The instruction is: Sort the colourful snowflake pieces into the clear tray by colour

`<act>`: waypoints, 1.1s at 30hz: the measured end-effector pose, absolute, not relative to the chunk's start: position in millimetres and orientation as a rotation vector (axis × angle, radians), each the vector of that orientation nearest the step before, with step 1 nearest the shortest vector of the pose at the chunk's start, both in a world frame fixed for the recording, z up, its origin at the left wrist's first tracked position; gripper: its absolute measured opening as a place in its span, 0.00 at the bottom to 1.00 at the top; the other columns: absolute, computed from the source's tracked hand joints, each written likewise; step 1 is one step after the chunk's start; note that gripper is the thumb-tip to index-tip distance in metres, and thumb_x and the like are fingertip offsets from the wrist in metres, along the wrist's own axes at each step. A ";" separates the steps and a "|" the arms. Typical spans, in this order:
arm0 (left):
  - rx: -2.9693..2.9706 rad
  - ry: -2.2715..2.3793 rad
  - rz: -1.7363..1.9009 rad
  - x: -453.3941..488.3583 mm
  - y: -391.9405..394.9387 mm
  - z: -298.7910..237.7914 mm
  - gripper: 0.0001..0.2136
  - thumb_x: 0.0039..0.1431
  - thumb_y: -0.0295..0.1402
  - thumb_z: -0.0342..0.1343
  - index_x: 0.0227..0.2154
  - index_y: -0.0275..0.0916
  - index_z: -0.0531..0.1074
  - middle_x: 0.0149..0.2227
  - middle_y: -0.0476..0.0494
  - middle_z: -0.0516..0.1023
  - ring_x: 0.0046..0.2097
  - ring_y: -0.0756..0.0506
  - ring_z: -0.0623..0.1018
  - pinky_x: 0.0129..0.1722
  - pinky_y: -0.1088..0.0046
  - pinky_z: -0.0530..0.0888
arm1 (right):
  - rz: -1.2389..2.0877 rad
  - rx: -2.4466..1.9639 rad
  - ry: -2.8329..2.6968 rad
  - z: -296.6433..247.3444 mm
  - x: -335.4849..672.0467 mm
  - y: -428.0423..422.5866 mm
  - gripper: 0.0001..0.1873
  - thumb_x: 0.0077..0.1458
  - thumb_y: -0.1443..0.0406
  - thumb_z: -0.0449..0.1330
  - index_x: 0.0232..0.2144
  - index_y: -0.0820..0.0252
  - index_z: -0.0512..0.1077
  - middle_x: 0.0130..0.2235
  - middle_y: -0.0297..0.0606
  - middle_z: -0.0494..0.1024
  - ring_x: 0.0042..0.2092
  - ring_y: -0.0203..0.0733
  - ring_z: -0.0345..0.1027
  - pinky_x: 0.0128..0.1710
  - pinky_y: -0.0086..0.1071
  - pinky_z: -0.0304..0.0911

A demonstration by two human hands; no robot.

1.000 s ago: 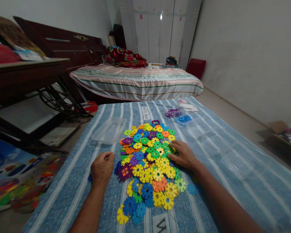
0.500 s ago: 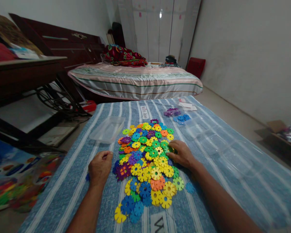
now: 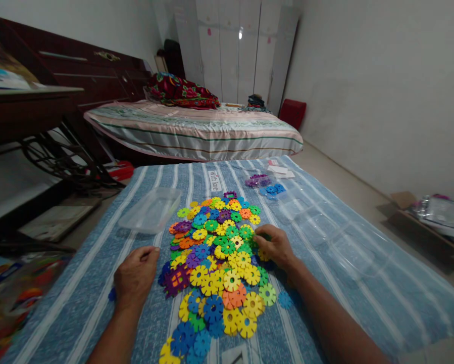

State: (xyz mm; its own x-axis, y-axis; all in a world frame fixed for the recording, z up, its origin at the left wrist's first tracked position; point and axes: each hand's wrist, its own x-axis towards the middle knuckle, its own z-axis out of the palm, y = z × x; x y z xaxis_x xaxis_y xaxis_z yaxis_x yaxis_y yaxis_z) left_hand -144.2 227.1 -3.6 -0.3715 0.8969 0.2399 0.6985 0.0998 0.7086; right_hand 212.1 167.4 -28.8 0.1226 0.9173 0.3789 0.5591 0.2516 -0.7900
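Note:
A wide heap of flower-shaped plastic building discs [image 3: 211,280] in yellow, green, blue, orange and purple lies on the striped cloth in front of me. My left hand [image 3: 136,275] is closed beside the heap's left side, its fingers curled in; whatever they may hold is hidden. A blue piece [image 3: 112,294] peeks out by its outer edge. My right hand [image 3: 275,245] is at the heap's right edge, fingers curled and tips close together against green discs [image 3: 246,232]. What is between those fingertips cannot be made out. A purple square piece [image 3: 176,280] lies in the heap near my left hand.
A clear plastic tub [image 3: 151,212] stands at the left, and a clear compartment tray [image 3: 325,227] at the right. Behind the tray are purple pieces [image 3: 257,180], blue pieces [image 3: 275,189] and white cards [image 3: 282,172]. Beyond is a bed [image 3: 196,134]; a sewing-machine table [image 3: 33,106] stands left.
The view has turned a little, so the whole scene sits further left. Both hands keep nearly the same places beside the heap, and no piece has visibly moved.

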 end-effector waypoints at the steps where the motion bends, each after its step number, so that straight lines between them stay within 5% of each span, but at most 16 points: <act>1: 1.581 2.124 1.132 -143.8 226.9 -2.8 0.10 0.45 0.44 0.53 0.24 0.45 0.72 0.31 0.47 0.80 0.37 0.40 0.79 0.44 0.64 0.75 | 0.494 -1.416 -1.504 -25.9 210.9 166.8 0.10 0.56 0.57 0.60 0.30 0.54 0.77 0.34 0.38 0.82 0.38 0.45 0.76 0.42 0.38 0.69; 6: 1.551 2.133 1.105 -140.4 223.8 2.9 0.09 0.47 0.42 0.53 0.25 0.44 0.73 0.33 0.48 0.80 0.39 0.41 0.79 0.46 0.64 0.74 | 0.396 -1.423 -1.346 -2.8 220.8 172.7 0.13 0.56 0.55 0.60 0.29 0.56 0.78 0.33 0.38 0.82 0.37 0.46 0.76 0.41 0.37 0.69; 16: 1.587 2.111 1.070 -138.3 219.2 7.7 0.08 0.48 0.39 0.55 0.26 0.42 0.73 0.31 0.49 0.79 0.38 0.43 0.78 0.43 0.68 0.73 | -0.443 -1.793 -1.198 25.9 287.5 202.2 0.12 0.57 0.64 0.55 0.35 0.60 0.79 0.36 0.48 0.81 0.40 0.51 0.72 0.43 0.41 0.65; 24: 1.555 2.132 1.122 -141.2 223.3 -3.7 0.10 0.46 0.44 0.53 0.25 0.44 0.73 0.31 0.47 0.81 0.37 0.41 0.79 0.42 0.67 0.74 | 0.091 -1.657 -1.943 -8.1 206.5 195.6 0.10 0.57 0.63 0.62 0.41 0.55 0.79 0.43 0.44 0.80 0.46 0.49 0.73 0.44 0.37 0.66; 33: 1.586 2.124 1.143 -141.2 222.5 -4.4 0.10 0.46 0.43 0.53 0.25 0.44 0.74 0.32 0.46 0.81 0.36 0.42 0.79 0.42 0.67 0.74 | 0.188 -1.633 -2.136 -13.7 194.1 189.6 0.08 0.60 0.62 0.63 0.40 0.58 0.78 0.46 0.45 0.78 0.50 0.49 0.70 0.49 0.37 0.64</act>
State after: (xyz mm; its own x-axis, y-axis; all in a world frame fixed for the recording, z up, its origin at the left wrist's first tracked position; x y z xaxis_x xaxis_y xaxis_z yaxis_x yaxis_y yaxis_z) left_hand -141.2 222.5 -4.4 -0.3737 0.8953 0.2423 0.6955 0.0977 0.7119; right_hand 194.1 189.6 -13.7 -0.2036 0.9434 0.2619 0.8831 0.2925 -0.3670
